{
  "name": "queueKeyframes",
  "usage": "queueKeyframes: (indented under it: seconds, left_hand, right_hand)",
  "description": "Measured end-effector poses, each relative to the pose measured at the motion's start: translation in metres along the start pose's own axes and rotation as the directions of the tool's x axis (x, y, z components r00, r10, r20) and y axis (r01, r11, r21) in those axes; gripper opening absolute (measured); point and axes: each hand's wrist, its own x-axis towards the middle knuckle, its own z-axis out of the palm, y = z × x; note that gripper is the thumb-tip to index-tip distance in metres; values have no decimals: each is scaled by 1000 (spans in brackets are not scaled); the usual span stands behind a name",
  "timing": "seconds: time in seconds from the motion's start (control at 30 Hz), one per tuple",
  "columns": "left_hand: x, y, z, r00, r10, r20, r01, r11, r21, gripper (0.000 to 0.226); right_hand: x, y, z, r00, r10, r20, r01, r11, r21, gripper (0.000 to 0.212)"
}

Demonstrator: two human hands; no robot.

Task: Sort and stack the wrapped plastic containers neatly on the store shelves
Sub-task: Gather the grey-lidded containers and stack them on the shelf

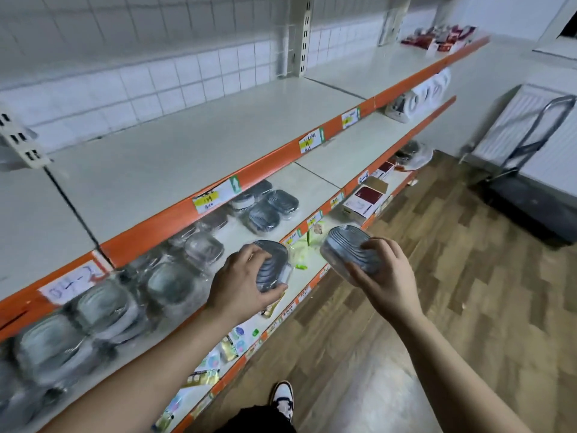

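By middle shelf (315,179): left hand (240,278) grip clasps first container (276,267); right hand (385,276) grip clasps second container (345,246).

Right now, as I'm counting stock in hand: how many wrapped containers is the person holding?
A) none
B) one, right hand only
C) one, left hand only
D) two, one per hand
D: the left hand grips one grey-lidded container and the right hand grips a second container.

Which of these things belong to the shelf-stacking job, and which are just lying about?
Job: grey-lidded container in left hand; second container in right hand; wrapped containers on the middle shelf.
Lying about: red packets on the top shelf; maroon boxes lower down; hand trolley.
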Motion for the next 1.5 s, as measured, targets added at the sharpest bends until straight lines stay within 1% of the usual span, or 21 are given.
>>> queueKeyframes:
  seconds: [0.13,0.2,0.33,0.4,0.47,0.6,0.73,0.87,1.0,1.23,1.4,1.5]
  left_hand:
    - [57,5,21,1000,1,10,-1,1000,31,71]
    - [80,8,31,999,-40,20,40,999,28,72]
    - [112,18,57,996,-90,-29,91,995,48,67]
    - [124,23,72,991,-132,-34,134,989,61,67]
    - [136,31,86,981,-187,-45,191,977,92,69]
    - [163,63,110,932,-349,-103,360,925,120,70]
    - [188,90,136,885,-427,-188,452,884,119,66]
    - [196,93,163,813,-510,-280,543,839,47,63]
    - [190,76,188,758,-576,-306,609,793,16,64]
    - [193,34,219,722,-577,-383,622,783,-5,64]
    - [198,8,238,673,-563,-480,612,788,-67,61]
    - [200,-4,244,650,-579,-492,617,780,-103,60]
  right_hand:
    - [59,35,9,999,40,20,-41,999,16,50]
    - [81,52,16,998,42,44,-43,999,32,49]
    - [122,91,30,993,27,114,-35,997,71,45]
    - [143,111,38,987,16,161,-33,994,101,47]
    - [165,134,46,974,-25,224,-3,992,123,48]
    - [215,183,57,929,-120,350,68,985,157,41]
    - [258,221,76,871,-174,460,112,981,159,40]
    - [280,240,116,805,-247,539,188,969,163,42]
    - [285,241,167,785,-350,511,242,933,266,33]
    - [307,206,264,863,-372,342,245,900,360,36]
    - [336,177,326,898,-358,255,289,918,272,39]
    - [352,159,356,895,-365,259,326,928,179,44]
